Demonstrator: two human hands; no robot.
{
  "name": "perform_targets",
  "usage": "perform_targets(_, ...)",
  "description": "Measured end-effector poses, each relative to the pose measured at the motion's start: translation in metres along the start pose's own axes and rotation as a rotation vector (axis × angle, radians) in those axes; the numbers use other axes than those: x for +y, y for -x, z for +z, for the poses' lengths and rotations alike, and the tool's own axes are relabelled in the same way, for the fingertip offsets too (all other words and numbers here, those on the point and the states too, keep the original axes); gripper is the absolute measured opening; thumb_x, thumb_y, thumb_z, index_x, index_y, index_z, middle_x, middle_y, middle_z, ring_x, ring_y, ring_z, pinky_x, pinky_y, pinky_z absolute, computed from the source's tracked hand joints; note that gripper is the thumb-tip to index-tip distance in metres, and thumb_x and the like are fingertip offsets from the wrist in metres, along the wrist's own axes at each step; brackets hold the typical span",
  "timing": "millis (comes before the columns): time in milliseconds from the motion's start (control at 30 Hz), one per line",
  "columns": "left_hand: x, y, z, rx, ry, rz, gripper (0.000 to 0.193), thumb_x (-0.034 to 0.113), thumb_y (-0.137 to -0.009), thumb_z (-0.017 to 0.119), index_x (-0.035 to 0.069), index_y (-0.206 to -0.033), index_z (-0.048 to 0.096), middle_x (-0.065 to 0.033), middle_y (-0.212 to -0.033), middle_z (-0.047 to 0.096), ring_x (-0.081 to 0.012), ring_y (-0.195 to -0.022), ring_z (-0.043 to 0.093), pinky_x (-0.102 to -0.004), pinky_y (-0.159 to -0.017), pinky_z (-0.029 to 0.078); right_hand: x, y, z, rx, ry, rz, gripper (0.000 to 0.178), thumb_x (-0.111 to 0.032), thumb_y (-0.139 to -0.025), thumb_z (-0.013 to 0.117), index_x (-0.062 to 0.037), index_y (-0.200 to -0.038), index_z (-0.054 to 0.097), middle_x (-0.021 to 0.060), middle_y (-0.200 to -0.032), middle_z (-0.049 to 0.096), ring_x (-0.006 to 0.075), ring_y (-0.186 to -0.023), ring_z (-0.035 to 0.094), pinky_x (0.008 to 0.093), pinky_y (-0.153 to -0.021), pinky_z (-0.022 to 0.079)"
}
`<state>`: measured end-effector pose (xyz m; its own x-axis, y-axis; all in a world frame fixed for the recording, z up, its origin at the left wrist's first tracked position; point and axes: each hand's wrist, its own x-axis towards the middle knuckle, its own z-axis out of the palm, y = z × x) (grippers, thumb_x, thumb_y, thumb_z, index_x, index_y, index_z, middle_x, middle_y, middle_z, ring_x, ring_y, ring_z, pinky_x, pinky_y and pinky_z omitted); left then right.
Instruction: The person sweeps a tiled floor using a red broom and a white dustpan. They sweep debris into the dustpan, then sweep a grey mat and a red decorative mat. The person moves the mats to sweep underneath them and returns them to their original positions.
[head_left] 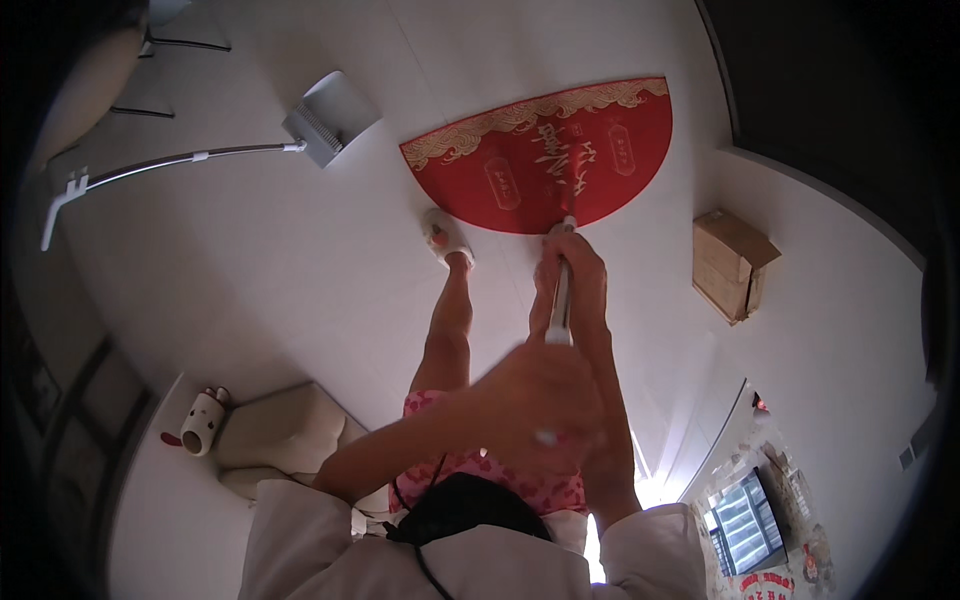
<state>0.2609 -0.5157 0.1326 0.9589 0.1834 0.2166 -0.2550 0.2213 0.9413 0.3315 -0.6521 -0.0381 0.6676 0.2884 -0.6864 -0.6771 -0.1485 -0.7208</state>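
A long pale pole (560, 310) runs away from my body toward the floor in front of me. My left hand (555, 400), smeared by motion, is wrapped round its near end. Farther down the pole, my right hand (580, 262) grips it with the arm stretched out. The pole's far end points at the red half-round doormat (530, 150), which has gold wave patterns; what is fixed to that end is blurred and I cannot make it out. My left foot in a white slipper (445, 240) stands near the mat's left edge.
A grey long-handled dustpan (335, 115) stands on the floor at the far left, near chair legs (145, 110). A cardboard box (730, 265) sits at the right. Nearer on the left is a beige sofa seat (280, 430) with a white plush toy (203, 422).
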Motion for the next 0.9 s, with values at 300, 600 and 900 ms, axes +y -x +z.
perform_targets(300, -0.002, 0.016, -0.025, 0.02, -0.281, -0.083, 0.019, 0.003, -0.061, 0.062, 0.009, -0.052, 0.046, -0.002, -0.047, 0.039, -0.019, -0.043, 0.039, -0.0312, -0.045, 0.03, 0.019, 0.002, 0.071, -0.103, 0.24, -0.05, 0.015, -0.002, -0.084, 0.061, -0.0022, -0.072, 0.052, 0.0036, -0.071, 0.051, 0.0141, -0.065, 0.049, 0.0295, -0.059, 0.039)
perform_targets(600, 0.03, -0.016, 0.017, -0.225, -0.255, 0.028, 0.022, 0.023, -0.076, 0.069, 0.012, -0.061, 0.057, 0.001, -0.055, 0.053, -0.0179, -0.053, 0.054, -0.032, -0.057, 0.045, -0.03, 0.007, 0.048, 0.122, 0.458, -0.586, 0.007, -0.004, -0.086, 0.067, 0.0006, -0.09, 0.064, 0.0055, -0.075, 0.062, 0.0108, -0.065, 0.055, 0.0267, -0.059, 0.045)
perform_targets(900, -0.049, 0.004, -0.017, 0.227, -0.22, -0.202, 0.017, 0.003, -0.075, 0.065, 0.006, -0.062, 0.055, -0.006, -0.061, 0.057, -0.0218, -0.055, 0.053, -0.0315, -0.053, 0.041, 0.012, -0.036, 0.024, -0.036, 0.224, -0.127, 0.023, -0.005, -0.09, 0.053, -0.0056, -0.068, 0.048, 0.0019, -0.062, 0.048, 0.0096, -0.059, 0.046, 0.0267, -0.057, 0.04)
